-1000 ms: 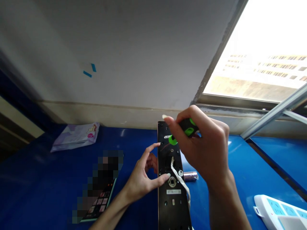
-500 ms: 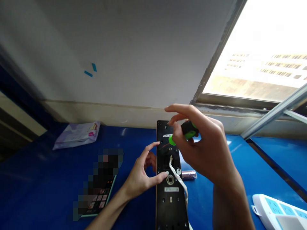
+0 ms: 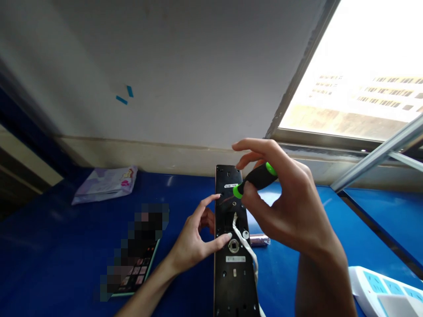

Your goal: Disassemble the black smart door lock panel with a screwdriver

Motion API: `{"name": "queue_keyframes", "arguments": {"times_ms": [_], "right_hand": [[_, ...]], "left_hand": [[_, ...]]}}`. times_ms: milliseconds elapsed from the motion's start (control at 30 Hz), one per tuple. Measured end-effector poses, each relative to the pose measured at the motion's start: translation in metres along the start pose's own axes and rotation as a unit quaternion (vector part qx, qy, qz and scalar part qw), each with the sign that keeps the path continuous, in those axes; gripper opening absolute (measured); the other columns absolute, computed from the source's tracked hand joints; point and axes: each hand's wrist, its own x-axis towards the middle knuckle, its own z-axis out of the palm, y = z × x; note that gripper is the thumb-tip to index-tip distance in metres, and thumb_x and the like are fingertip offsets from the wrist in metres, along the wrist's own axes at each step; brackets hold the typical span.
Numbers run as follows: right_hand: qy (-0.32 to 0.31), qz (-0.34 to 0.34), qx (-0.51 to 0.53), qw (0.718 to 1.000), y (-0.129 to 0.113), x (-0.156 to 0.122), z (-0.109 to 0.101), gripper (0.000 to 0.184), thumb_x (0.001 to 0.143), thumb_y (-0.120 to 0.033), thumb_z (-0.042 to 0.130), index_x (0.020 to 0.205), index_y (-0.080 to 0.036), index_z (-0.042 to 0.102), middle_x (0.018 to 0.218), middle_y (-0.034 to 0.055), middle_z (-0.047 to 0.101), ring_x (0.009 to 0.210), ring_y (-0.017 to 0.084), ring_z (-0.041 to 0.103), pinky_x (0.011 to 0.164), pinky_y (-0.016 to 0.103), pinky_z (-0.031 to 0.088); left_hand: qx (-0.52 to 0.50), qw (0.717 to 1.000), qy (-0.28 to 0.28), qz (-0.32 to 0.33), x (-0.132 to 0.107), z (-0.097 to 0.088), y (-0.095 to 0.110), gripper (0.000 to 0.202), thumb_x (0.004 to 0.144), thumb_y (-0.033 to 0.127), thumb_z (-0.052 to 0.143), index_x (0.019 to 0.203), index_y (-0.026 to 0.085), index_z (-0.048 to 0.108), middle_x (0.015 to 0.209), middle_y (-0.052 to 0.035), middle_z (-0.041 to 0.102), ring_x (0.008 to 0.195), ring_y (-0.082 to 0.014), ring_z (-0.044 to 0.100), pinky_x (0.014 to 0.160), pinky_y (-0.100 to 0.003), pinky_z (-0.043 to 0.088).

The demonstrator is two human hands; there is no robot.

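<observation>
A long black door lock panel (image 3: 235, 281) lies with its back side up, showing a square spindle hole, small screw holes and a white cable (image 3: 245, 243). My left hand (image 3: 194, 244) steadies the panel at its left edge, thumb on its face near the spindle hole and index fingertip higher up. In my right hand (image 3: 286, 193) is a screwdriver (image 3: 259, 178) with a black and green handle, held between thumb and fingers. Its thin shaft slants down to the left toward the panel's left edge, near my left index finger; the tip is hard to make out.
On the blue table (image 3: 185, 189) a partly blurred phone (image 3: 140, 268) lies left of my left hand. A pale purple packet (image 3: 105, 182) is at the back left. A shiny wrapped roll (image 3: 260, 240) touches the panel's right side. A white power strip (image 3: 380, 286) sits at the right front.
My right hand has shifted slightly right and its fingers have loosened around the screwdriver, baring more of the handle. The left hand and panel are nearly unchanged.
</observation>
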Motion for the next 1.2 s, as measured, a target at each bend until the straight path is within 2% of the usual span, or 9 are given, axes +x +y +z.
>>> {"name": "queue_keyframes", "arguments": {"times_ms": [167,267,433,500,633,733,833,1033,1200], "right_hand": [[0.027,0.017,-0.049,0.998,0.002,0.001,0.000,0.015,0.094,-0.027,0.074,0.106,-0.017,0.074,0.078,-0.0026,0.072,0.060,0.009,0.058,0.059,0.025,0.048],[0.021,0.016,-0.040,0.999,0.006,0.001,0.001,0.020,0.098,-0.026,0.072,0.116,-0.019,0.074,0.079,-0.0027,0.073,0.061,0.009,0.061,0.062,0.024,0.051],[-0.001,0.000,-0.008,1.000,0.007,0.000,-0.002,0.055,0.087,-0.007,0.061,0.140,-0.020,0.062,0.110,0.0039,0.076,0.090,0.016,0.071,0.078,0.028,0.058],[-0.008,-0.006,-0.001,1.000,0.006,0.000,-0.003,0.050,0.085,-0.008,0.063,0.133,-0.020,0.066,0.113,0.0044,0.077,0.095,0.017,0.072,0.079,0.029,0.058],[0.014,-0.012,-0.031,0.999,0.007,0.000,-0.004,0.016,0.095,-0.026,0.074,0.108,-0.017,0.075,0.088,0.0007,0.078,0.069,0.011,0.069,0.063,0.024,0.054],[0.010,-0.025,-0.038,0.999,0.009,0.000,-0.005,0.015,0.096,-0.032,0.077,0.100,-0.017,0.076,0.078,-0.0018,0.075,0.061,0.009,0.065,0.059,0.022,0.052],[0.008,-0.022,-0.033,0.999,0.008,-0.001,-0.005,0.012,0.099,-0.020,0.068,0.106,-0.018,0.076,0.087,0.0002,0.078,0.066,0.010,0.068,0.062,0.023,0.054],[-0.015,-0.027,-0.001,1.000,0.006,-0.002,-0.008,0.048,0.084,-0.008,0.061,0.130,-0.019,0.070,0.105,0.0034,0.077,0.084,0.015,0.070,0.070,0.028,0.058],[0.000,-0.012,-0.028,1.000,0.007,-0.002,-0.008,0.024,0.096,-0.029,0.074,0.117,-0.017,0.076,0.087,0.0011,0.077,0.068,0.012,0.068,0.065,0.025,0.057]], "left_hand": [[-0.008,1.000,0.004,-0.002,0.000,0.001,0.002,0.080,0.082,0.034,0.083,0.151,0.024,0.043,0.094,-0.0006,0.073,0.089,-0.0221,0.072,0.082,-0.034,0.057],[-0.012,1.000,-0.003,-0.011,0.000,0.001,0.003,0.082,0.083,0.034,0.082,0.153,0.024,0.041,0.102,-0.0034,0.075,0.095,-0.0242,0.074,0.085,-0.035,0.057],[-0.008,1.000,-0.002,-0.015,0.000,0.001,0.002,0.083,0.083,0.036,0.082,0.153,0.023,0.040,0.108,-0.0055,0.076,0.099,-0.0264,0.075,0.087,-0.037,0.058],[-0.014,1.000,-0.003,-0.019,-0.001,0.002,0.002,0.082,0.084,0.038,0.081,0.154,0.023,0.039,0.108,-0.0057,0.077,0.102,-0.0274,0.075,0.087,-0.037,0.058],[-0.053,0.998,-0.020,-0.041,-0.002,0.007,0.004,0.077,0.092,0.041,0.074,0.156,0.026,0.035,0.111,-0.0060,0.077,0.103,-0.0272,0.076,0.090,-0.039,0.059],[-0.076,0.995,-0.020,-0.058,-0.002,0.010,0.006,0.072,0.096,0.044,0.069,0.156,0.026,0.033,0.106,-0.0047,0.078,0.099,-0.0268,0.077,0.090,-0.040,0.060],[-0.086,0.994,-0.015,-0.066,0.000,0.010,0.006,0.064,0.100,0.047,0.063,0.155,0.027,0.037,0.099,-0.0029,0.079,0.092,-0.0252,0.077,0.087,-0.038,0.061],[-0.099,0.993,-0.012,-0.062,0.000,0.008,0.007,0.060,0.101,0.048,0.061,0.154,0.028,0.041,0.100,-0.0019,0.080,0.092,-0.0248,0.077,0.088,-0.037,0.061],[-0.080,0.995,-0.007,-0.064,0.000,0.008,0.008,0.059,0.101,0.050,0.060,0.153,0.028,0.043,0.088,-0.0001,0.077,0.086,-0.0247,0.075,0.084,-0.037,0.060]]}}
